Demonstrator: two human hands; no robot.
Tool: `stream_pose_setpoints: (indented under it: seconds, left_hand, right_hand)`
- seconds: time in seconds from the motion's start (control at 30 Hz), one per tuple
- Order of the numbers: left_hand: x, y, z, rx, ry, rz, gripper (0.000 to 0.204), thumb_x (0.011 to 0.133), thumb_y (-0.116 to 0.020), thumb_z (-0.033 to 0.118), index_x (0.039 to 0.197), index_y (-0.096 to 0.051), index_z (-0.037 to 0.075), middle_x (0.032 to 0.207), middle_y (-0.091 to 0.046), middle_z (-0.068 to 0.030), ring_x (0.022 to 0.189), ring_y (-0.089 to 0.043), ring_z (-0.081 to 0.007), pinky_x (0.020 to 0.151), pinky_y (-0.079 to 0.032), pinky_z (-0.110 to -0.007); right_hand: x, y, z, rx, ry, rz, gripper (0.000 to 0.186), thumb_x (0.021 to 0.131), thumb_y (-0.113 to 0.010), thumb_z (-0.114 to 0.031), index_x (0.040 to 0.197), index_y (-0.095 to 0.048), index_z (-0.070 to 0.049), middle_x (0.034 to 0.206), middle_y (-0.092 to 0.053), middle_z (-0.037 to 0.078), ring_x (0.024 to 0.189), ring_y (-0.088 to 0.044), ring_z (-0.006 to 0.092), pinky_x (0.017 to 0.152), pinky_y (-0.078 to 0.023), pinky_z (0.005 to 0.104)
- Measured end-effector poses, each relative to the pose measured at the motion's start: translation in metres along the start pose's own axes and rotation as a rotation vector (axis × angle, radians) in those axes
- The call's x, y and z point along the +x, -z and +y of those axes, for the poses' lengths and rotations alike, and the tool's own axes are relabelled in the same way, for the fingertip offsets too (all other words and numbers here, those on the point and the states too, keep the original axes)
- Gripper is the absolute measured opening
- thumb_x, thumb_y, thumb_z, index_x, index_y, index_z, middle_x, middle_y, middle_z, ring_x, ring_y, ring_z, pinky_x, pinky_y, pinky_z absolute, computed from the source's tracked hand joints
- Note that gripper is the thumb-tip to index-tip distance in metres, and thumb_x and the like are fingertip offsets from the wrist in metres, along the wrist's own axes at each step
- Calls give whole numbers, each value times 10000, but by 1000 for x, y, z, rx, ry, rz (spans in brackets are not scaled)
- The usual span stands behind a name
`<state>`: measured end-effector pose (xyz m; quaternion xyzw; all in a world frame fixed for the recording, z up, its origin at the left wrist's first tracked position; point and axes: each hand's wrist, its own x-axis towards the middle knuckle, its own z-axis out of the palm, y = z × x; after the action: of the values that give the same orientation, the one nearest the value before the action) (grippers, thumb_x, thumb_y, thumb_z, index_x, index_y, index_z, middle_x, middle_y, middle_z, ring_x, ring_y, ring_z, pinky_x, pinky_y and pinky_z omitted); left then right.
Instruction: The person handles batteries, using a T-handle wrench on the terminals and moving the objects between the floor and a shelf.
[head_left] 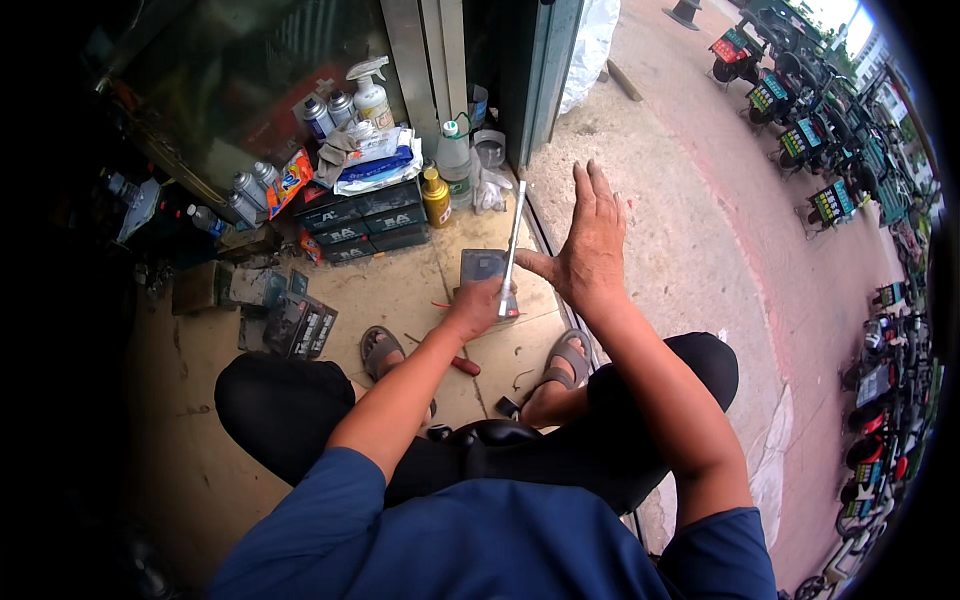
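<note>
My left hand [476, 308] is closed around the lower end of a long, slim silver metal bar [516, 222], which may be a wrench seen edge-on. The bar stands nearly upright, its top leaning slightly right. Beside it, my right hand [592, 248] is raised with fingers stretched up and thumb spread toward the bar; whether the thumb touches it I cannot tell. Below and behind the left hand sits a dark grey box-shaped battery [483, 263], partly hidden by that hand. A red-handled tool [465, 366] lies on the tiles between my sandalled feet.
Stacked dark boxes [365, 225] carry packets and a white spray bottle [372, 98]. A gold bottle [437, 197] and a clear jug [455, 160] stand alongside. Used batteries [300, 325] lie at left. A door track [545, 235] borders the pavement; parked scooters [800, 140] line the right.
</note>
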<state>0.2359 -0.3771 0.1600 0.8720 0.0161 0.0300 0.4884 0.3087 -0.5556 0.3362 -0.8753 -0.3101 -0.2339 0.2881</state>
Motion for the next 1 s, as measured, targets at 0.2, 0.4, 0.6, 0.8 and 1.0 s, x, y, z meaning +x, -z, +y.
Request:
stream_pose_setpoints:
  seconds: [0.2, 0.4, 0.6, 0.8, 1.0]
  left_hand:
    - [1, -6, -2, 114, 10, 68, 214, 903, -795, 277, 1009, -773, 92, 863, -750, -159, 811, -739, -346, 734, -570, -435]
    - [6, -15, 5, 11, -130, 77, 168, 985, -609, 146, 1068, -725, 56, 1050, -748, -233, 1090, -690, -455, 929, -563, -514]
    - [4, 4, 18, 190, 88, -130, 188, 981, -635, 163, 1078, -748, 49, 1010, -749, -246, 1012, -722, -433, 868, -570, -495]
    - [6, 6, 26, 73, -134, 45, 213, 980, -676, 244, 965, -762, 51, 890, -738, -231, 886, -731, -438, 745, -572, -486]
    - [2, 14, 31, 177, 62, -25, 149, 975, -684, 215, 1049, -740, 99, 1017, -733, -231, 985, -706, -453, 811, -573, -519]
  right_hand:
    - [-43, -15, 18, 224, -158, -325, 931, 884, -844, -360, 1566, -354, 44, 1428, -571, 318, 1331, -578, 447, 1106, -491, 480]
    - [-58, -36, 16, 260, -18, -483, 530, 987, -687, -230, 1440, -523, -9, 1185, -682, 275, 1110, -659, 461, 947, -549, 495]
    - [-56, -46, 12, 313, -75, -509, 342, 1013, -648, -195, 1326, -636, -58, 1142, -733, 238, 1049, -707, 422, 915, -569, 495]
    - [-53, -51, 12, 365, -75, -449, 238, 1006, -633, -205, 1174, -656, -37, 1034, -725, 241, 980, -701, 440, 840, -564, 506]
    - [-51, -48, 9, 314, -131, -500, 235, 1015, -649, -242, 1121, -674, -34, 1016, -727, 228, 957, -698, 446, 826, -560, 508]
